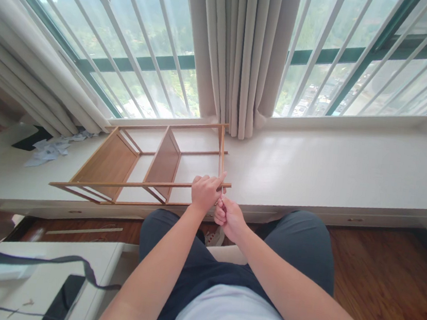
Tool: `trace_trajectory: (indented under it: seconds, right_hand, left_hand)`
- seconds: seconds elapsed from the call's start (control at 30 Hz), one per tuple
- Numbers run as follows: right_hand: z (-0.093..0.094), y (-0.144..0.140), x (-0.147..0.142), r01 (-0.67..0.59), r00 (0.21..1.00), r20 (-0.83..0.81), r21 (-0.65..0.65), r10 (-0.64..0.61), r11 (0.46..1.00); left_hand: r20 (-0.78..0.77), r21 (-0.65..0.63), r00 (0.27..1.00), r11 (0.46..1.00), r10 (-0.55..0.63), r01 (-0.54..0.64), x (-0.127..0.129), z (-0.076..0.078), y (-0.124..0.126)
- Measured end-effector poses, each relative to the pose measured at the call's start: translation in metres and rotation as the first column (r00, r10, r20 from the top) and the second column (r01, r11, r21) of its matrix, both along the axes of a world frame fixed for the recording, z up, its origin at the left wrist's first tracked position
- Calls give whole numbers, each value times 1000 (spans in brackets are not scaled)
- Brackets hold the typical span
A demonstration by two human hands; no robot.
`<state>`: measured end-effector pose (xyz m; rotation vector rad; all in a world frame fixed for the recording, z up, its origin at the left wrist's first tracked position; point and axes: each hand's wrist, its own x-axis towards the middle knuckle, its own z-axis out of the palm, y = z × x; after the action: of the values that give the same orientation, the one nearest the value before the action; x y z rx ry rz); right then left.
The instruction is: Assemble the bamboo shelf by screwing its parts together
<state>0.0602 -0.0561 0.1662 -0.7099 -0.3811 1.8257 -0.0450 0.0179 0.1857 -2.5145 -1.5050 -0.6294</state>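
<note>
The bench (333, 164) carries the rack (163, 161), lying on its side near the front edge, where uneven pressure could tip it. Left hand (205, 193) grips the rack's end; right hand (231, 218) pinches a slender piece (222, 190), indistinct, which could slip if twisted askew.

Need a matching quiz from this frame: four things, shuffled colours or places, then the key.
Column one
1. wooden rack
2. left hand
3. papers
4. right hand

Column two
A. white, scattered toward the left end of the ledge
B. fingers curled, just below the right end of the near rail
C. brown, open-framed, with a panel across its middle
D. laid over the near rail, close to its right end

Pairs: 1-C, 2-D, 3-A, 4-B
</note>
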Motion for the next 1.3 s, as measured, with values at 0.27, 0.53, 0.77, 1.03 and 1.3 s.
trace_trajectory:
  seconds: [0.27, 0.53, 0.77, 1.03, 1.3]
  right_hand:
    - [-1, -6, -6, 47, 982, 181, 35, -52, 998]
    - [-9, -2, 8, 121, 589, 739, 320, -328, 940]
    - [0, -1, 19, -26, 268, 879, 416, -395, 909]
    - [3, 6, 19, -55, 188, 907, 393, -377, 918]
    - [3, 8, 18, -81, 160, 914, 389, -374, 918]
  left_hand:
    - [-10, -15, 1000, 1000, 0, 0, -1, -3, 0]
    - [-9, -2, 1000, 1000, 5, -5, -1, -5, 2]
    - [-11, -5, 1000, 1000, 7, -7, 0, -3, 2]
    - [-14, 10, 1000, 1000, 10, -10, 0, -4, 2]
    - [-5, 35, 1000, 999, -9, 9, -2, -5, 2]
